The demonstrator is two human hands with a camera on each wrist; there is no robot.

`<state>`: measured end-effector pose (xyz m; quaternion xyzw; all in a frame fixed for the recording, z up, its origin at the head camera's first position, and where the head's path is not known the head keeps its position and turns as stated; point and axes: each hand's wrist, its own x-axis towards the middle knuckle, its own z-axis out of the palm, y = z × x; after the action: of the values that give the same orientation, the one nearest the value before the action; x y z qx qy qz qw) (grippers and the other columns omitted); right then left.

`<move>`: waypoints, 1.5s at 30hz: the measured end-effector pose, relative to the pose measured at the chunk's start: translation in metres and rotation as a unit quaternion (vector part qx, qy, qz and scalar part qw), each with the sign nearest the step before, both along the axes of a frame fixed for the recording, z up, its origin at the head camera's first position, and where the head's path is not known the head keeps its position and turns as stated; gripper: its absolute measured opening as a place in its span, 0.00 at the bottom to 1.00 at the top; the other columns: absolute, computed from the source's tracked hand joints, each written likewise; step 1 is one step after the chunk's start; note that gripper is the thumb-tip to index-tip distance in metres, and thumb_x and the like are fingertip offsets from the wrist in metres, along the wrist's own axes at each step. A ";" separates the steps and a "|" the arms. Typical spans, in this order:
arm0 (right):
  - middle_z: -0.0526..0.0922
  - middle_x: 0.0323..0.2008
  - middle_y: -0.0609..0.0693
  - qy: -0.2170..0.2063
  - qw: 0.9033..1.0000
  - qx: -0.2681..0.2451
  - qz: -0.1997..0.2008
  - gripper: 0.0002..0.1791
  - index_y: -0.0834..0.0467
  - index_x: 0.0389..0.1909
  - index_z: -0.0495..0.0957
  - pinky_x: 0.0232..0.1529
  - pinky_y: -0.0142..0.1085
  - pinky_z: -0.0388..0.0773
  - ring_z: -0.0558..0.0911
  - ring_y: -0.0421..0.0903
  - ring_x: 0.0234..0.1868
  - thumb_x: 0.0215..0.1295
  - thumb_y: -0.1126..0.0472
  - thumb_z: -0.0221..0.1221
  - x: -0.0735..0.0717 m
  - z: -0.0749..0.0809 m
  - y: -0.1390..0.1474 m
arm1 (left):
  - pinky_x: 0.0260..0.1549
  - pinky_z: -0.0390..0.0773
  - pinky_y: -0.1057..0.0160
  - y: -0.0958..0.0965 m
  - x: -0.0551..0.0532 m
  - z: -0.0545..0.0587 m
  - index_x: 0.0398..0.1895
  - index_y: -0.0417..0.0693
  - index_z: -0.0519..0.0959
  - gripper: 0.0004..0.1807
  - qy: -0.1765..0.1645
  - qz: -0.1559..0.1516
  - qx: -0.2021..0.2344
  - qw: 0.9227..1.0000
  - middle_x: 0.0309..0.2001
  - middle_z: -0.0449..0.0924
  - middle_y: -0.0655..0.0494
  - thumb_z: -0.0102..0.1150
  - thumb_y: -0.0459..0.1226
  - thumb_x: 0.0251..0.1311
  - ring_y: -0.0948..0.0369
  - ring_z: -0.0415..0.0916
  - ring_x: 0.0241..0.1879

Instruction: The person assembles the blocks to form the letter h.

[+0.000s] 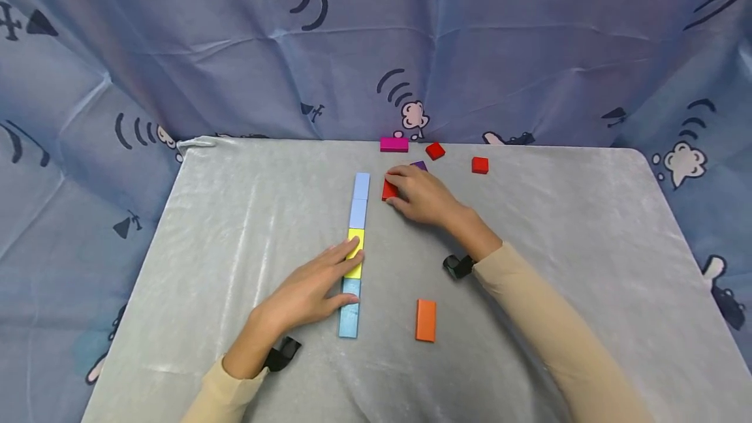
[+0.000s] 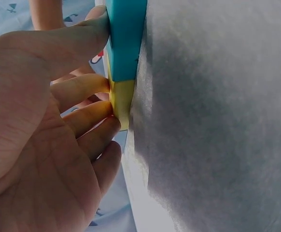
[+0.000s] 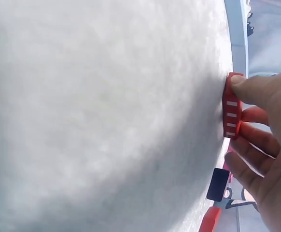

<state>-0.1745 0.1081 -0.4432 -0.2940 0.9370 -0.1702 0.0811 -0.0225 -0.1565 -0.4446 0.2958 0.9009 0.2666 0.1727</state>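
A straight row of flat blocks runs away from the body: a light blue block (image 1: 349,322) nearest, then a yellow section (image 1: 354,272), then pale periwinkle blocks (image 1: 358,213) at the far end. My left hand (image 1: 307,294) lies along the row's left side, fingertips on the yellow part and thumb on the light blue block. To the right of the far end, my right hand (image 1: 424,197) pinches a red block (image 3: 231,108) between thumb and fingers. White stripes mark its side in the right wrist view. Whether it touches the cloth is unclear.
Past my right hand lie a magenta block (image 1: 394,145), a partly covered purple block (image 1: 420,165) and two small red blocks, one tilted (image 1: 435,151) and one farther right (image 1: 480,165). An orange block (image 1: 425,320) lies nearer, right of the row. Grey cloth (image 1: 587,247) covers the table.
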 end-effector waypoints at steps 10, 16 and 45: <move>0.81 0.67 0.62 0.005 1.000 -0.012 0.004 0.30 0.65 0.69 0.78 0.74 0.54 0.76 0.80 0.59 0.69 0.72 0.54 0.68 0.033 0.001 0.007 | 0.84 0.56 0.49 0.000 0.002 0.000 0.81 0.42 0.63 0.44 -0.004 0.005 -0.001 1.000 0.86 0.53 0.47 0.71 0.46 0.67 0.50 0.52 0.86; 0.82 0.66 0.60 -0.001 1.000 -0.031 0.001 0.31 0.64 0.68 0.79 0.72 0.54 0.78 0.80 0.58 0.68 0.70 0.54 0.70 0.057 0.002 0.018 | 0.85 0.56 0.50 0.002 0.002 0.002 0.81 0.43 0.64 0.44 -0.003 0.009 -0.003 1.000 0.86 0.53 0.48 0.71 0.46 0.67 0.52 0.52 0.86; 0.82 0.66 0.54 -0.025 0.997 -0.068 -0.015 0.31 0.60 0.68 0.80 0.72 0.54 0.78 0.79 0.54 0.68 0.67 0.53 0.72 0.126 -0.003 0.057 | 0.84 0.58 0.49 0.002 0.004 0.004 0.82 0.44 0.64 0.43 -0.005 0.009 -0.009 1.000 0.86 0.53 0.48 0.70 0.47 0.68 0.50 0.52 0.86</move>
<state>-0.0489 0.1652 -0.4459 -0.2801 0.9254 -0.2418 0.0815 -0.0184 -0.1543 -0.4401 0.2845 0.9050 0.2618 0.1775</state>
